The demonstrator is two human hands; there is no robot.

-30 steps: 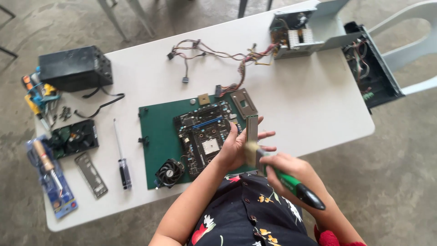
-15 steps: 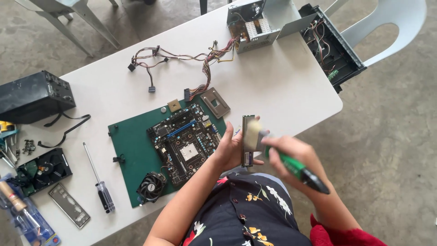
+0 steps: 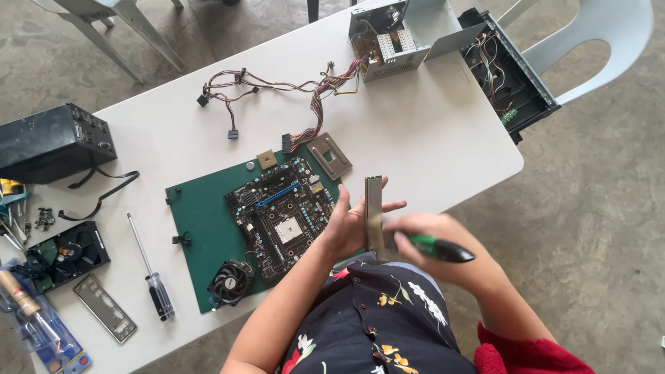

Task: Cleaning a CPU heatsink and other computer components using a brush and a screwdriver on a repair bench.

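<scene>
My left hand (image 3: pixel 352 223) holds a narrow memory stick (image 3: pixel 374 208) upright at the table's near edge. My right hand (image 3: pixel 433 242) grips a tool with a green and black handle (image 3: pixel 438 247), its tip against the stick. Just left of my hands a black motherboard (image 3: pixel 280 215) lies on a green mat (image 3: pixel 201 228).
On the white table (image 3: pixel 429 138): a cooler fan (image 3: pixel 230 282), screwdriver (image 3: pixel 151 273), processor chip (image 3: pixel 267 159), metal bracket (image 3: pixel 330 155), wire bundle (image 3: pixel 277 86), open power supply (image 3: pixel 395 31), computer case (image 3: pixel 509 66), black box (image 3: pixel 52 142), hard drive (image 3: pixel 66 253), backplate (image 3: pixel 105 317). White chairs stand behind.
The view has shifted, so the table contents sit further left and lower in the frame. My hands stay together on the memory stick, the tool still against it.
</scene>
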